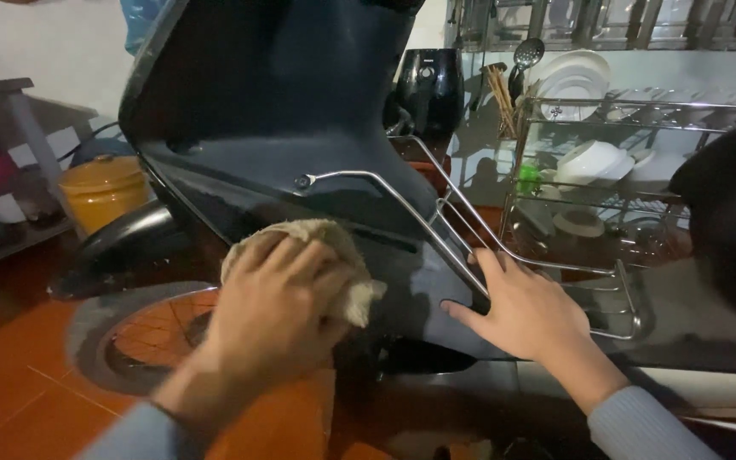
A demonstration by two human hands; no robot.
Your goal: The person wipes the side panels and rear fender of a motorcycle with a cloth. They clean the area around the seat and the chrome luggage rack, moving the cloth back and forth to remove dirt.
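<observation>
My left hand [276, 302] presses a beige cloth [353, 281] against the glossy black front panel of a scooter [300, 128], low on the panel just above the front wheel [129, 336]. My right hand [521, 307] rests open with spread fingers on the lower right of the same panel, its fingertips at the chrome wire rack [436, 217] bolted across the scooter's front. Both wrists wear grey-blue sleeves.
A black front mudguard [121, 243] curves over the spoked wheel on an orange tiled floor [10, 383]. A yellow lidded pot [104, 187] sits at the left. A metal dish rack [641, 162] with white bowls and plates stands at the back right, beside a black appliance [429, 85].
</observation>
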